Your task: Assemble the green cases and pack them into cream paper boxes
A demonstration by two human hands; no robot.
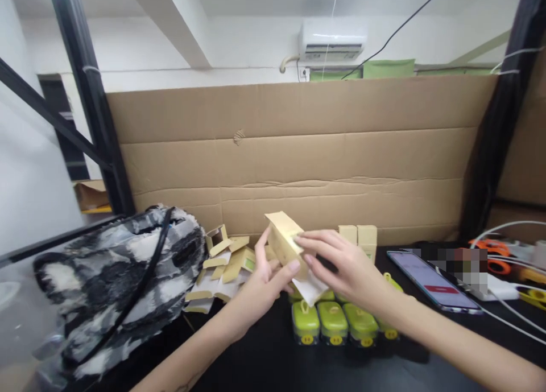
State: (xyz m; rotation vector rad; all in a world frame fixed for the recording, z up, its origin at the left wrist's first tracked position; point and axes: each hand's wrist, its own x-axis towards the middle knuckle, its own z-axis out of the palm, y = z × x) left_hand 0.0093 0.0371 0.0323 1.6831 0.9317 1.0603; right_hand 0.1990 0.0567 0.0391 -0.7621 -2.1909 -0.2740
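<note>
Leaning at a slant between my two hands, just above the front part of the black surface, was a small pale-yellow carton, oblong, with a white-lined flap sticking out at its lower end. Print on its side was too blurred to read.

Beneath and just beyond it, green-lidded containers stood in rows, yellow round stickers on their fronts. Two upright cartons stood behind, near a tall cardboard sheet. To the left, a heap of opened cartons lay beside a black, grey and white patterned bag; to the right lay a phone with its screen lit, and white cables. Above the sheet, an air conditioner hung on the white wall.

My left hand was closed around the carton, thumb on the near side. My right hand was half curled, fingertips touching the carton's right side; I could not tell whether they pinched it.
</note>
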